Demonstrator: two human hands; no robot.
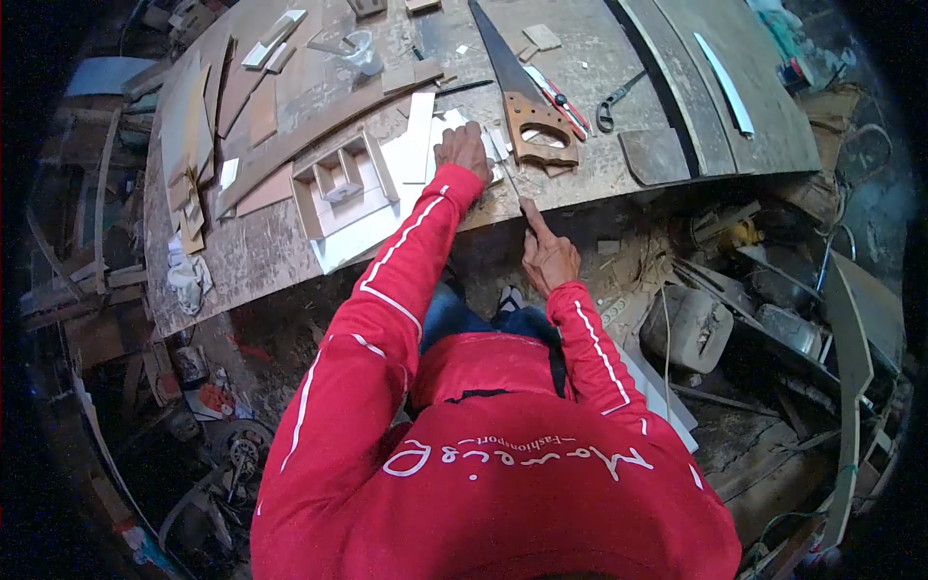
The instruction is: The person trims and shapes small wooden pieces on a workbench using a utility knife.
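Note:
My left hand point(464, 150) is near the table's front edge, fingers bent and pressed down on a small white piece point(497, 143), partly hidden beneath it. To its right, my right hand point(551, 259) is closed around a thin, narrow tool point(512, 184) that points up toward that piece; its exact kind is not clear. Just beyond lies a handsaw point(522, 106) with a wooden handle. Left of my left hand are a white strip point(419, 137) and a small box frame with dividers point(340, 179), on a white sheet point(356, 232).
On the wooden table point(261, 261) lie a long board point(319, 130), a clear cup point(362, 53), a red utility knife point(564, 104), scissors point(617, 101) and a white strip point(723, 85). A dark gap runs through the tabletop at right. A jerrycan point(691, 329) and scrap clutter the floor.

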